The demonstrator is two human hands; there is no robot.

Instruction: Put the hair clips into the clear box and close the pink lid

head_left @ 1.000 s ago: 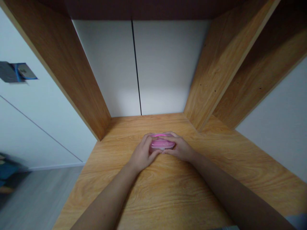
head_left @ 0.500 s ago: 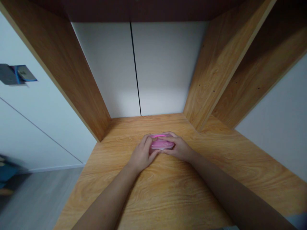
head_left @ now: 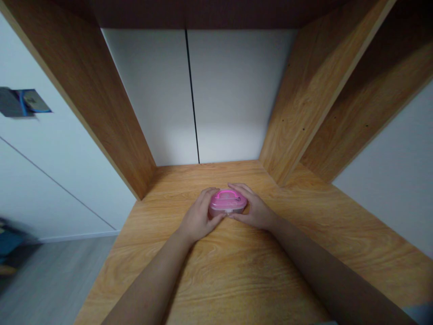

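A wide wooden shelf [head_left: 216, 275] runs between wooden side panels [head_left: 306, 108] to a white back wall [head_left: 233, 95]. A pink plastic box [head_left: 227, 204] with a loop handle [head_left: 226, 194] sits near the shelf's back edge, about mid-width. The left grip [head_left: 199, 217] and right grip [head_left: 254, 212] cup its two ends, touching it, curved around it, forearms [head_left: 152, 280] angled in from the front edge.

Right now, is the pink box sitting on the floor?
No, the pink plastic box sits on the wooden shelf, between the left hand and right hand.
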